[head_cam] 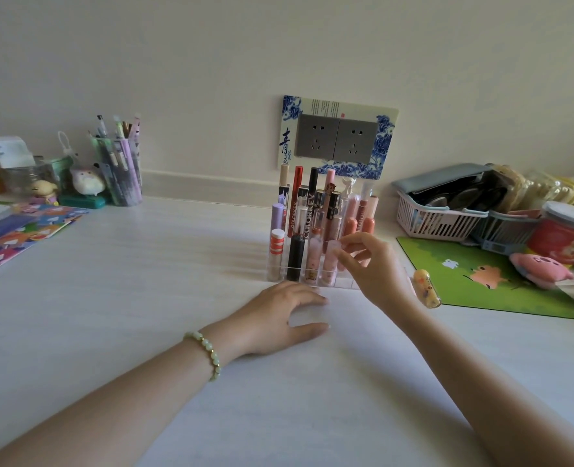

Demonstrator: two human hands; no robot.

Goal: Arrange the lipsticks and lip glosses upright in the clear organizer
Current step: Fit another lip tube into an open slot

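The clear organizer (280, 276) stands on the white desk near the wall, with several lipsticks and lip glosses upright in its slots. A pink lip gloss (330, 264) stands in the front row, and my right hand (373, 267) pinches its pale cap with thumb and fingertips. My left hand (285, 315) rests flat on the desk just in front of the organizer, fingers spread, holding nothing. A yellow patterned lipstick tube (427, 288) lies on the desk to the right of my right wrist.
A green mat (514, 284) with a pink plush (538, 267) lies at the right, behind it baskets (440, 220) and a red jar (561, 234). A pen cup (120, 173), small figures and colourful papers (19, 234) sit at the left. A wall socket (337, 139) is behind the organizer.
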